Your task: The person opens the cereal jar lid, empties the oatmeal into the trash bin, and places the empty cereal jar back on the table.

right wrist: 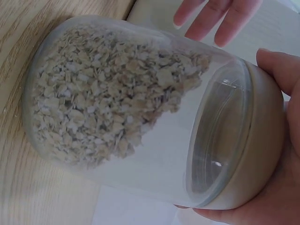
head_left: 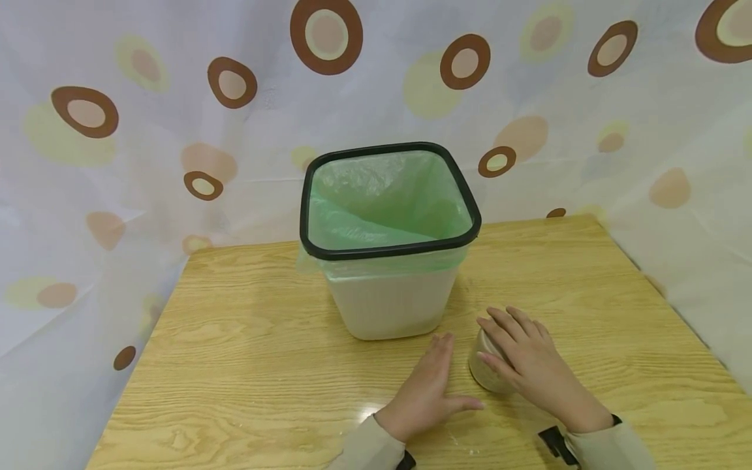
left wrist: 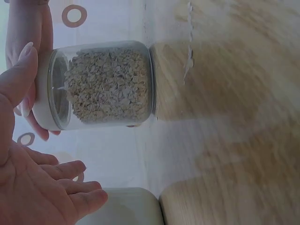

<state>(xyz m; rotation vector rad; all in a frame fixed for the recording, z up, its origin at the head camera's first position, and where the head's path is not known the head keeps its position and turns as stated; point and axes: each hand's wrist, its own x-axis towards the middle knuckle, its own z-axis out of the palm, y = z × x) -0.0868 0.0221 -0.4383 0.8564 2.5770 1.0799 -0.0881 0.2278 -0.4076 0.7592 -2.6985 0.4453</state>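
Note:
A clear glass jar (right wrist: pixel 108 93) of oat flakes, with a pale lid (right wrist: pixel 262 140), stands on the table. My right hand (head_left: pixel 531 365) grips the lid from above, its thumb on one side and fingers on the other. To the jar's left, my left hand (head_left: pixel 425 391) holds nothing, its fingers straight and the thumb spread toward the jar. In the left wrist view the left thumb (left wrist: pixel 21 77) overlaps the lid, and the other fingers (left wrist: pixel 77 187) reach past the jar's side. Most of the lid is hidden under the right hand in the head view.
A white bin (head_left: pixel 393 303) with a black rim (head_left: pixel 388 251) and a green liner bag (head_left: pixel 399 196) stands just behind the hands. The wood-grain table (head_left: pixel 235 365) meets a patterned curtain (head_left: pixel 376 98) at the back and sides. White marks (left wrist: pixel 190 47) lie on the tabletop.

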